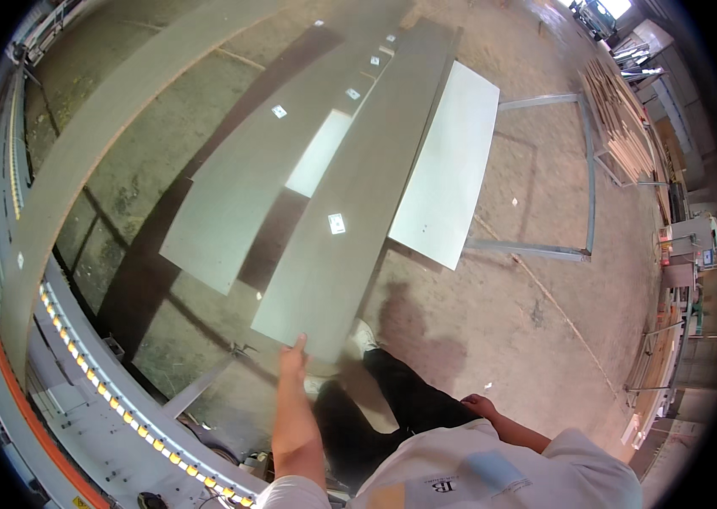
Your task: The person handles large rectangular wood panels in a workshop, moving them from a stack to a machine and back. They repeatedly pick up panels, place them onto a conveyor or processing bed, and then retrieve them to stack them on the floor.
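My left hand grips the near end of a long grey-brown panel, its thumb on top and the other fingers hidden below the edge. That panel bears a small white label. On its left lie another long grey panel and a short white piece. A wide white board shows beyond its right side. Down by my right thigh hangs my right hand, its fingers curled in, and I see nothing in it.
A machine rail with yellow rollers curves along the left. Over it reaches a long narrow board. To the right, a metal frame stands by a stack of wooden strips. My shoe is close to the panel.
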Demonstrator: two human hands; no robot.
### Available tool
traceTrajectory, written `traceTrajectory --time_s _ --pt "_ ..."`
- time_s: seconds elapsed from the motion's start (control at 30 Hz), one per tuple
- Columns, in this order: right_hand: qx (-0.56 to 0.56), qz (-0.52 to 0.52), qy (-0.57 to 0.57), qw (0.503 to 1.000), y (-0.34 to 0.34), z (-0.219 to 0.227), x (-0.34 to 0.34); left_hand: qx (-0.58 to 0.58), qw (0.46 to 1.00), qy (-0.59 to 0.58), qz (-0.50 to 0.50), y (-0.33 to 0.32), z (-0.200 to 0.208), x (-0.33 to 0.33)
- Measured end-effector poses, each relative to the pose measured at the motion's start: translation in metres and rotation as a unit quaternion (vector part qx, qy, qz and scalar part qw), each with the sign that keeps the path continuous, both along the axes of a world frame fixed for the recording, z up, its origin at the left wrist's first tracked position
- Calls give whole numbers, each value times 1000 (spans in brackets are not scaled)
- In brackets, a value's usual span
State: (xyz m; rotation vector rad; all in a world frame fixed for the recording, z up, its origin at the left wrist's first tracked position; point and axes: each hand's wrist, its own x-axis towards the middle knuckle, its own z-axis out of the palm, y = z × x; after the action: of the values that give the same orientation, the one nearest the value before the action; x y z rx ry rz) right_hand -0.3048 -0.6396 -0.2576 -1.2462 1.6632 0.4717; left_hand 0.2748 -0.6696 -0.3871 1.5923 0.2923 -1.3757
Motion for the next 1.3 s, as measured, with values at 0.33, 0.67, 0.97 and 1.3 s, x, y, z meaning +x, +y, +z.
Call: traceTrajectory --time_s 0.33,0.67,0.97,1.3 --pt "-66 -119 -185 973 -123 -28 101 -9 998 -52 27 113 168 12" --pt "58 -475 -427 768 -312 49 319 200 907 -276 -249 314 307 -19" --pt "-85 -557 -153 812 -341 29 350 26 903 -124 411 207 369 -92" --pt "28 -632 -306 712 -237 78 370 -16 874 -252 416 195 435 -85"
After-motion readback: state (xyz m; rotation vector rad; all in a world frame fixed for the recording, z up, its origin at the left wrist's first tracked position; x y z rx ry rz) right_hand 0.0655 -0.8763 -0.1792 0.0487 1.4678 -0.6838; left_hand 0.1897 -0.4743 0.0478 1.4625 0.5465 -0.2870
